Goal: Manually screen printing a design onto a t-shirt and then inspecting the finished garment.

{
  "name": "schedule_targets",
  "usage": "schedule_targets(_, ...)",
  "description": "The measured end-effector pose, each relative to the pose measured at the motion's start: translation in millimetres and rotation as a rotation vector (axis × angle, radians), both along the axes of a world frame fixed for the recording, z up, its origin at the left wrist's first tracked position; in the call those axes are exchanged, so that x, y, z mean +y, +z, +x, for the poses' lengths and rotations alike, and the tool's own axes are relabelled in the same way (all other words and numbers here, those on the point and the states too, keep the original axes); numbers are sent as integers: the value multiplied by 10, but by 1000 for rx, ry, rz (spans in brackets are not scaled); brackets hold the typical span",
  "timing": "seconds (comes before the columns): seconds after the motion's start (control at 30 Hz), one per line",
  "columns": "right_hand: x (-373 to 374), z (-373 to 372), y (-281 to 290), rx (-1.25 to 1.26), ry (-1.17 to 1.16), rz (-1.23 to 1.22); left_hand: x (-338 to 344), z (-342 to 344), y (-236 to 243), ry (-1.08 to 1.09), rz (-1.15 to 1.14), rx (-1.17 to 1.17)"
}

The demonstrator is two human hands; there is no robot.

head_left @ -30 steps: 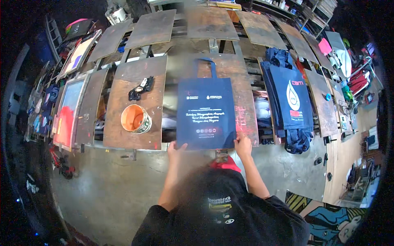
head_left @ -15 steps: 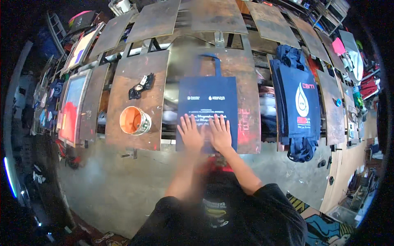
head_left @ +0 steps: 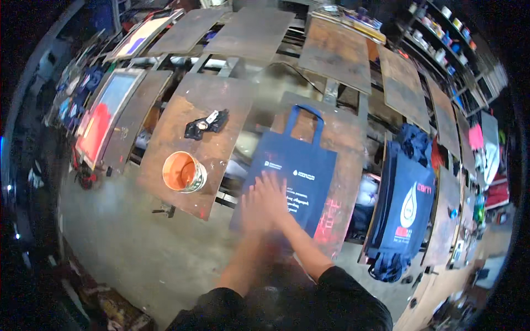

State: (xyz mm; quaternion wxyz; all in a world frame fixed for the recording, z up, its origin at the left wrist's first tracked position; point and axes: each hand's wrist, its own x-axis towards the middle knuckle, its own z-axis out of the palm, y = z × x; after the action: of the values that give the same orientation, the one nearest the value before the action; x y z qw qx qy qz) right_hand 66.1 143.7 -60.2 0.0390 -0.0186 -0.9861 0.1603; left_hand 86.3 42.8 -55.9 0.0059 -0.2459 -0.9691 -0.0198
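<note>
A dark blue tote bag (head_left: pixel 314 171) with white printing lies flat on a worn wooden surface (head_left: pixel 350 140), its handles (head_left: pixel 319 129) reaching toward twelve to one o'clock; take this bag as the centre of the dial, with twelve at the far side. On its near half, toward seven to eight o'clock, the right hand (head_left: pixel 269 199) is spread flat, fingers stretched out and close together, gripping nothing. The left hand (head_left: pixel 251 208), blurred and partly covered by the right, also has its fingers straight on the fabric; its thumb cannot be made out. At nine o'clock a bucket (head_left: pixel 171 175), orange inside, stands on a neighbouring surface (head_left: pixel 190 102), with a crumpled black cloth (head_left: pixel 196 131) at ten o'clock. Between nine and ten, farther out, is a framed screen (head_left: pixel 118 91) smeared with red. A pile of blue bags (head_left: pixel 417 190) lies at three o'clock, and shelves of bottles (head_left: pixel 440 54) stand between one and two.
</note>
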Motion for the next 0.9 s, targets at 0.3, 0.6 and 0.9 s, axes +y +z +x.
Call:
schedule_targets(0.3,490,-884,-90,124,-165,164,10,-67,70,82,241,-184)
schedule_targets(0.6,469,-722,-34,-62,576,51,-36,-5,27,92,251,-242)
schedule_targets(0.9,1039,-844,221,113,136,144,-35,-39,61,55,283,-112)
